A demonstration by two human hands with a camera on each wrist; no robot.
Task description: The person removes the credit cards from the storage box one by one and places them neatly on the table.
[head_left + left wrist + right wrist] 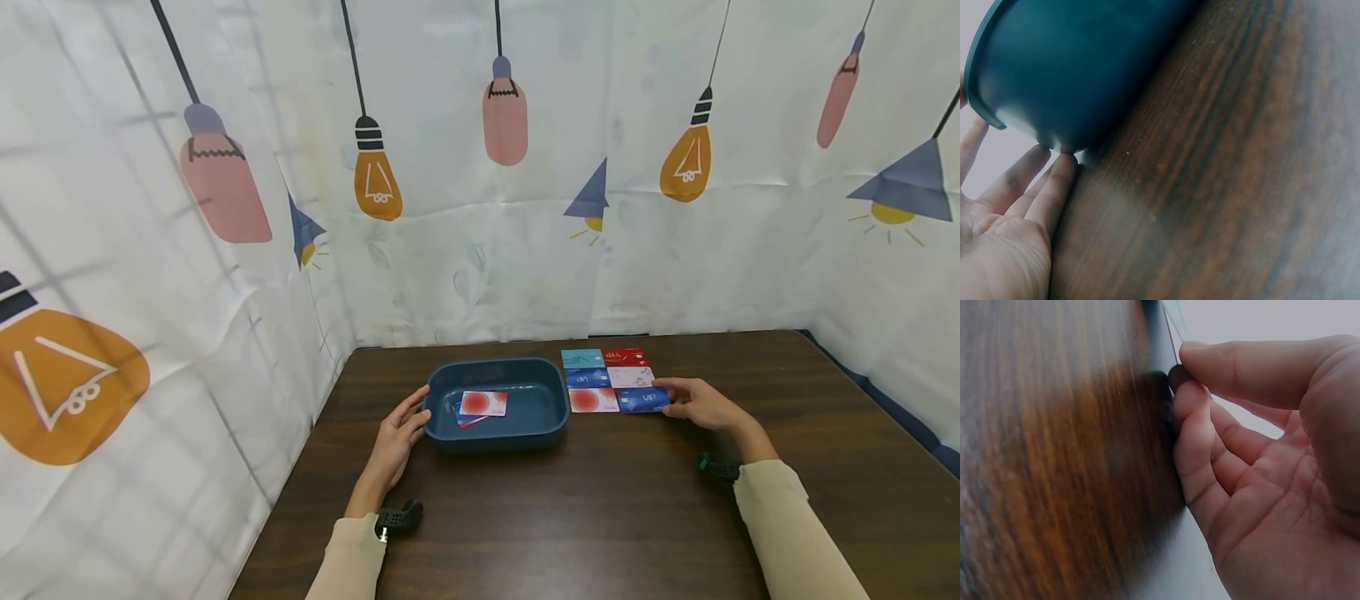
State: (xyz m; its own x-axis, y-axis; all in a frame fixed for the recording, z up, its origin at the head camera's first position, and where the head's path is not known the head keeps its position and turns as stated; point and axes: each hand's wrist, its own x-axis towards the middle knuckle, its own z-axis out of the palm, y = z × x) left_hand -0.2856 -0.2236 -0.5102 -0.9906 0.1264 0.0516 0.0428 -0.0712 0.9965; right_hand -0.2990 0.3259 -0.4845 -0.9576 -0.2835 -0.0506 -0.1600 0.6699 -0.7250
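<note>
My left hand (396, 440) touches the left end of a dark teal tray (495, 442), its extended fingertips against the wall; the left wrist view shows these fingers (1054, 194) at the tray's side. Inside the tray, a white card with a red sun-like print (483, 403) overlaps a blue and red card (467, 421). Right of the tray, several cards lie in two columns. At their lower right corner my right hand (705, 404) pinches the edge of a blue VIP card (641, 401). The right wrist view shows thumb and curled forefinger at a thin card edge.
Beside the blue VIP card lies a white card with a red print (594, 400). Above them are a white card (632, 377), another blue card (587, 377), a teal card (582, 358) and a red VIP card (624, 357). All stand on a dark wooden table (577, 525) before a patterned curtain (480, 275).
</note>
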